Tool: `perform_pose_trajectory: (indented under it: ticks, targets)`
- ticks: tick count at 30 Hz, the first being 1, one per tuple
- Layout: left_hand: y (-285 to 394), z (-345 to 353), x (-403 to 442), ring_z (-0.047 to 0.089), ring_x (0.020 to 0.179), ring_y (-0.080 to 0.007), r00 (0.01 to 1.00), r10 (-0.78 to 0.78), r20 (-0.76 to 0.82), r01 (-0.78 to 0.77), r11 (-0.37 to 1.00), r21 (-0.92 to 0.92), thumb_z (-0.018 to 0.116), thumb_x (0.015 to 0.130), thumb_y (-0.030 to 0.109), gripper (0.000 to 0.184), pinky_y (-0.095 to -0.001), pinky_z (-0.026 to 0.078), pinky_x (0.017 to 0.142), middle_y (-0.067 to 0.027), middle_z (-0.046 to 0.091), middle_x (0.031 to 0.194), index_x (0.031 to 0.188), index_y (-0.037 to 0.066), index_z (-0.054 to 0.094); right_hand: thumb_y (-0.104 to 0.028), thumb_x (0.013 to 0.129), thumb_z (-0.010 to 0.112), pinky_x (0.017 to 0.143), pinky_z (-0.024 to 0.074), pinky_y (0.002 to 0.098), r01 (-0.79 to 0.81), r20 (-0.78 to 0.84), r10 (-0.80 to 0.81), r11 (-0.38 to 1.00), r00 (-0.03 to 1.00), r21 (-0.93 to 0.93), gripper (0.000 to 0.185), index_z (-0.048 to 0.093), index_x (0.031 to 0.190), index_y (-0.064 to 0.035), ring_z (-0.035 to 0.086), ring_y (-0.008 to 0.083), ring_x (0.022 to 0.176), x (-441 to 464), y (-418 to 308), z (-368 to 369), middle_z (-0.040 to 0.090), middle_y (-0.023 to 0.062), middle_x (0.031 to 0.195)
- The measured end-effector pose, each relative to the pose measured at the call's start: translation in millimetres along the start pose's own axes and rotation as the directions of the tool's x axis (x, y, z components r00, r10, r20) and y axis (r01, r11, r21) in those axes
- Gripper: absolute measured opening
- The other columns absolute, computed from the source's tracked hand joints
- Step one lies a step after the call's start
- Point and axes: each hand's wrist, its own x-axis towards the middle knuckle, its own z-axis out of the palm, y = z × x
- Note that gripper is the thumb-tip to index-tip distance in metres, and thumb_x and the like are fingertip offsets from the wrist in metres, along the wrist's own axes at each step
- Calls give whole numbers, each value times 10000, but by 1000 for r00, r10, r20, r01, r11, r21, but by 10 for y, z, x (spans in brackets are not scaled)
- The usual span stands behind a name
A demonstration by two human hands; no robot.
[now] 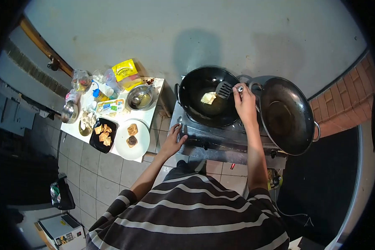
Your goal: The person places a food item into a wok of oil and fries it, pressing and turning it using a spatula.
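Observation:
My right hand [245, 102] is closed round the handle of a black slotted spatula [224, 89], above the right rim of a dark wok [196, 109]. In that wok a pale, folded piece of food [208, 98] lies in oil, just left of the spatula's blade. My left hand [174, 141] is at the front left edge of the stove [229, 143], its fingers apart and holding nothing. On the stove's right side stands a second, larger wok [281, 118] with a little liquid in its bottom.
On the left, a white table [79, 128] carries a white plate [142, 146] with two browned squares, a black bowl [96, 143] of fried pieces, a metal bowl [149, 104], a yellow pouch [125, 71] and bottles. A brick ledge [346, 102] is at right.

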Motion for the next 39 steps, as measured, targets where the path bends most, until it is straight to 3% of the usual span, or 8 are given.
perform_pose_trajectory:
  ticks: [5,9,12,15,19,27,34,39]
  targets:
    - [-53,61,55,404,1301,-382,992,17,129,-23,999,46,572,923,375,634,-395,347,1079,-225,373,1413,1356,-60,409,-177,915,589,701,487,466,-27,55,38,983,998,-184,313,571,1071,94,621,430,795,-86,93,20,628,259,878]
    - [-92,129,18,420,1292,-386,986,52,156,-62,996,64,590,918,387,623,-416,361,1069,-223,378,1408,1342,-44,439,-179,916,588,698,483,465,-45,62,57,983,996,-179,286,582,1037,80,623,426,789,-72,120,142,629,254,859]
    - [-117,166,-5,406,1302,-389,987,52,152,-64,995,77,591,916,398,630,-417,359,1074,-225,367,1416,1344,-39,438,-161,909,600,625,474,422,-115,89,126,987,988,-114,220,587,953,54,621,373,695,-176,116,134,623,224,797]
    - [-150,152,14,386,1316,-393,982,73,173,-81,996,44,594,909,423,639,-422,344,1084,-229,356,1425,1347,-16,443,-131,894,632,508,409,333,-170,21,170,985,985,6,168,558,850,13,536,211,530,-338,157,99,584,148,690]
    - [-181,110,-6,375,1317,-420,980,51,191,-50,999,-9,599,899,430,656,-411,322,1097,-274,359,1415,1337,-35,450,-189,907,639,536,434,330,-177,-41,182,979,982,98,185,598,902,-9,546,187,553,-468,398,188,598,133,689]
    - [-25,-34,-393,448,1251,-340,998,19,-63,-31,981,-191,561,944,388,547,-377,352,1059,-201,450,1313,1311,-7,466,-203,946,607,415,375,226,-291,123,267,918,956,268,179,581,910,-30,458,44,488,-456,374,184,555,5,709]
    - [402,-30,-946,481,1205,-327,947,-97,-305,9,961,-276,565,947,354,488,-377,386,1019,-185,491,1263,1271,-5,496,-222,967,566,355,416,220,-335,266,248,872,931,357,192,573,975,-30,519,70,446,-382,658,239,528,25,651]
    - [661,297,-1424,521,1159,-241,886,-245,-395,61,904,-424,557,965,310,415,-354,453,950,-134,509,1221,1277,43,505,-228,974,553,354,421,220,-357,326,234,847,916,395,208,559,1067,-42,526,86,444,-440,800,263,544,48,699]
